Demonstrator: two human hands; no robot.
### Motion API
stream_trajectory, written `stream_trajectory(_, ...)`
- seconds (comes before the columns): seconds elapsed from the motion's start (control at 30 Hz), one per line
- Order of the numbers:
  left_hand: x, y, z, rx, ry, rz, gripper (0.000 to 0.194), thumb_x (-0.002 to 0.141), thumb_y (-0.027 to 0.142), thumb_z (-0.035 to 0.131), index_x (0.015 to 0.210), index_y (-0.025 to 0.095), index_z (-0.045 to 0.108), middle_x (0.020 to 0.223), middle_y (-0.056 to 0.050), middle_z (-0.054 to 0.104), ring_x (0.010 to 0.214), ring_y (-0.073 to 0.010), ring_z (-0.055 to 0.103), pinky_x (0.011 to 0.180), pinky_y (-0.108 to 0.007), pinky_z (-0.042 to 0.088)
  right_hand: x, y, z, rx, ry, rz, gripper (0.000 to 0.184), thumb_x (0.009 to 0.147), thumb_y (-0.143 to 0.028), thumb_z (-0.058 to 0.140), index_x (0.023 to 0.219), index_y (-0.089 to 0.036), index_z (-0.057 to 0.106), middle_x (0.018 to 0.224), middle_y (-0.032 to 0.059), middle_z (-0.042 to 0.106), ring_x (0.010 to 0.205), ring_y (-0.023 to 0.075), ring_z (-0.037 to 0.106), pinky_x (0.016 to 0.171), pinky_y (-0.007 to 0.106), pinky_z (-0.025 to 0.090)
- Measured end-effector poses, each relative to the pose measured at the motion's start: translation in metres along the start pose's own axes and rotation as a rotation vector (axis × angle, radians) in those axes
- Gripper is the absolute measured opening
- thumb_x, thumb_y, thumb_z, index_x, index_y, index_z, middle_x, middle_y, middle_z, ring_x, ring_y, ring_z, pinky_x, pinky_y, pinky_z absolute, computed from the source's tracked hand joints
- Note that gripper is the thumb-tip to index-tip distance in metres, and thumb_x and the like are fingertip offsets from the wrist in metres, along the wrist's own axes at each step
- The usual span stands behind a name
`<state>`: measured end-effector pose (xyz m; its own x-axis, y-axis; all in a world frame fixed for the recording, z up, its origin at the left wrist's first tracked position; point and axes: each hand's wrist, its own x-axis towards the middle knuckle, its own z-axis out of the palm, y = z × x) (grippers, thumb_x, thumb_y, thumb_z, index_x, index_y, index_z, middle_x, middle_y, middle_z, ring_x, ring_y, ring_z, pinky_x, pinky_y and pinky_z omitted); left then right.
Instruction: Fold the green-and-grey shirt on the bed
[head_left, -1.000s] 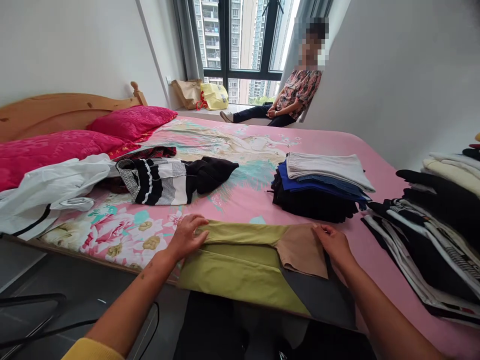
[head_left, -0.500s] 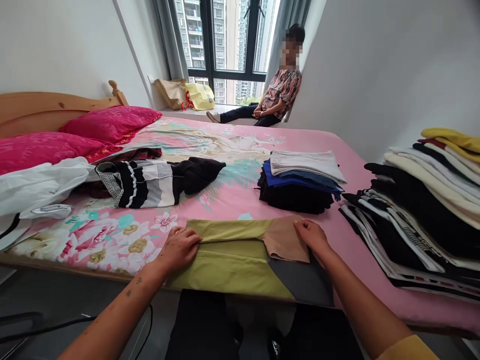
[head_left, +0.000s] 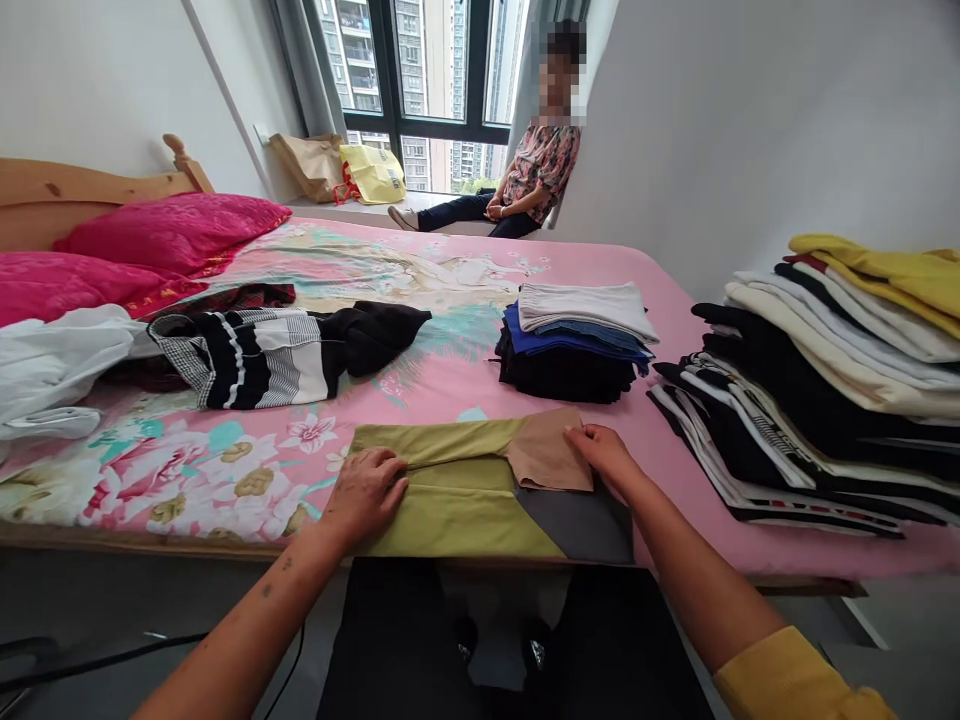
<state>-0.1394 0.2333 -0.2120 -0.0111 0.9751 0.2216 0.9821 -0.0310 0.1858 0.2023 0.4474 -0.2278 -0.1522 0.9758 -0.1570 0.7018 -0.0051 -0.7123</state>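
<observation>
Crosswise, garment (head_left: pixel 457 522), left grip (head_left: pixel 369 495) to right grip (head_left: pixel 601 452)

No lettering, brand or number can be read in this bedroom scene. At 11 o'clock, a pale yellow, roughly rectangular carrier bag (head_left: pixel 371 172) bears small dark print, too blurred to make out; at 9 o'clock, gold marks on the red-edged, plump magenta fabric pillow (head_left: pixel 67 285) are likewise too indistinct to decipher.
</observation>
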Motion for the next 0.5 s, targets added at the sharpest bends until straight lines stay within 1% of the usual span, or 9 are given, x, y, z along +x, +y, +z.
stream_trajectory(0.07, 0.005, 0.021, 0.003, -0.058, 0.044, 0.044, 0.031, 0.085, 0.032, 0.05, 0.112, 0.021, 0.059, 0.114, -0.01, 0.058, 0.106, -0.0247, 0.053, 0.091, -0.04, 0.042, -0.005, 0.001, -0.003, 0.05, -0.007, 0.012, 0.029, 0.071, -0.046, 0.058, 0.063, -0.018, 0.058, 0.056, 0.0, 0.056, 0.054, 0.0128, 0.048, 0.049, 0.022, 0.03)
stream_trajectory(0.13, 0.015, 0.05, 0.007, -0.128, 0.064, 0.132, 0.035, 0.086, 0.032, 0.049, 0.119, 0.021, 0.055, 0.12, -0.01, 0.056, 0.112, -0.0243, 0.051, 0.095, -0.04, 0.04, -0.009, 0.001, -0.005, 0.105, -0.012, 0.026, 0.025, 0.068, -0.042, 0.061, 0.062, -0.018, 0.057, 0.056, -0.0014, 0.054, 0.054, 0.0116, 0.046, 0.048, 0.021, 0.029)
stream_trajectory(0.23, 0.035, 0.101, 0.015, -0.193, 0.032, 0.274, 0.039, 0.085, 0.032, 0.051, 0.123, 0.022, 0.052, 0.125, -0.01, 0.054, 0.117, -0.0246, 0.048, 0.098, -0.04, 0.037, -0.01, -0.004, -0.008, 0.208, -0.026, 0.061, 0.021, 0.068, -0.036, 0.062, 0.06, -0.018, 0.055, 0.054, -0.0024, 0.052, 0.052, 0.0106, 0.045, 0.047, 0.02, 0.03)
stream_trajectory(0.3, 0.051, 0.131, 0.02, -0.206, 0.005, 0.318, 0.044, 0.081, 0.033, 0.056, 0.124, 0.024, 0.051, 0.129, -0.009, 0.052, 0.119, -0.0256, 0.046, 0.099, -0.042, 0.035, -0.01, -0.01, -0.009, 0.296, -0.044, 0.089, 0.019, 0.07, -0.034, 0.06, 0.062, -0.018, 0.054, 0.055, -0.0022, 0.052, 0.052, 0.0104, 0.045, 0.046, 0.02, 0.032)
stream_trajectory(0.4, 0.07, 0.164, 0.03, -0.185, 0.003, 0.29, 0.056, 0.073, 0.035, 0.065, 0.125, 0.024, 0.049, 0.133, -0.01, 0.049, 0.121, -0.0282, 0.044, 0.1, -0.045, 0.032, -0.01, -0.022, -0.009, 0.449, -0.092, 0.14, 0.016, 0.075, -0.033, 0.055, 0.069, -0.018, 0.055, 0.056, -0.0014, 0.054, 0.051, 0.0111, 0.048, 0.045, 0.021, 0.036)
stream_trajectory(0.5, 0.083, 0.187, 0.042, -0.156, 0.037, 0.216, 0.069, 0.066, 0.036, 0.07, 0.129, 0.022, 0.045, 0.135, -0.012, 0.047, 0.122, -0.0317, 0.043, 0.101, -0.05, 0.029, -0.011, -0.034, -0.011, 0.605, -0.158, 0.188, 0.013, 0.078, -0.03, 0.053, 0.078, -0.017, 0.055, 0.058, -0.0009, 0.056, 0.05, 0.0131, 0.052, 0.044, 0.024, 0.042)
